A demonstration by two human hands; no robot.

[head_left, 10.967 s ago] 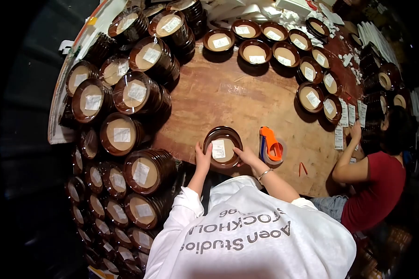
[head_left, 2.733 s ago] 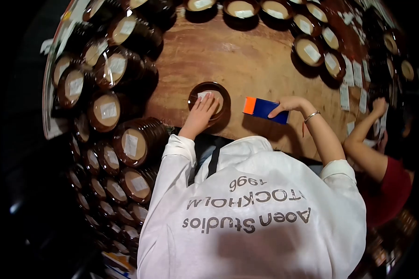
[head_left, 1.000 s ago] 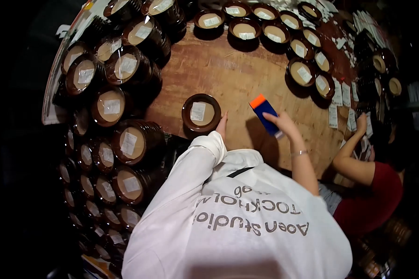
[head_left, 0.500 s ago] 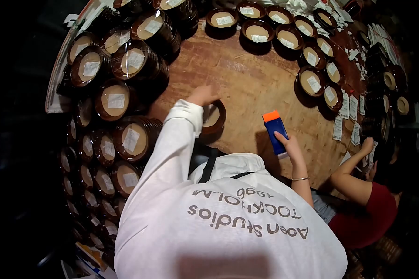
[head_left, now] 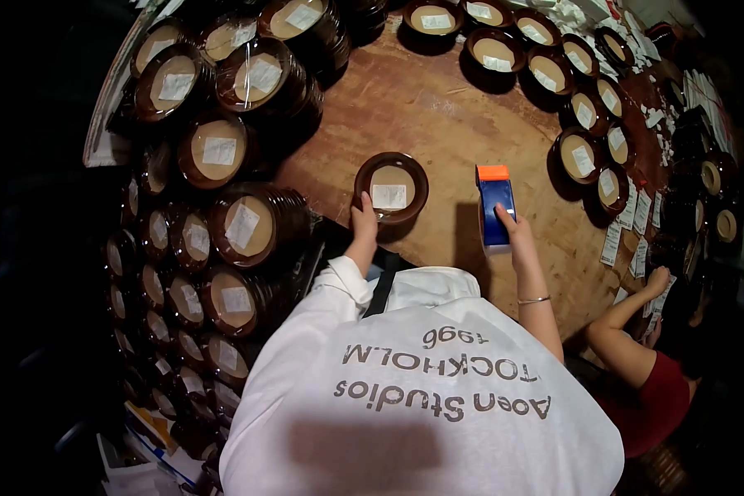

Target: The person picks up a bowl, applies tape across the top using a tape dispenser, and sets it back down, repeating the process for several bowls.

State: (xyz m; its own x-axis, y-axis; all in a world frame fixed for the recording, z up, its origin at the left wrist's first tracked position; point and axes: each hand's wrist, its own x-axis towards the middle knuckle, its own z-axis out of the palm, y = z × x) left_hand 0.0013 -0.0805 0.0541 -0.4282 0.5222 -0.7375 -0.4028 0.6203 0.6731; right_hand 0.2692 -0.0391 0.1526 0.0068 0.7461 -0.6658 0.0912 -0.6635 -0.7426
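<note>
A dark brown lidded bowl point(head_left: 391, 186) with a white label on its lid sits on the wooden table point(head_left: 438, 124) in front of me. My left hand point(head_left: 364, 221) rests on the bowl's near-left rim. My right hand point(head_left: 514, 230) holds a blue handheld device with an orange end point(head_left: 494, 205) to the right of the bowl, the orange end pointing away from me.
Tall stacks of labelled brown bowls point(head_left: 248, 227) crowd the table's left side. Single labelled bowls point(head_left: 580, 155) curve along the far and right edge. Loose white labels point(head_left: 641, 213) lie at the right, where a person in a red top point(head_left: 665, 393) reaches with one hand point(head_left: 660, 281).
My left hand has drawn back from the bowl's far side to its near rim, uncovering the label. The blue device has stayed in my right hand and moved slightly up the table.
</note>
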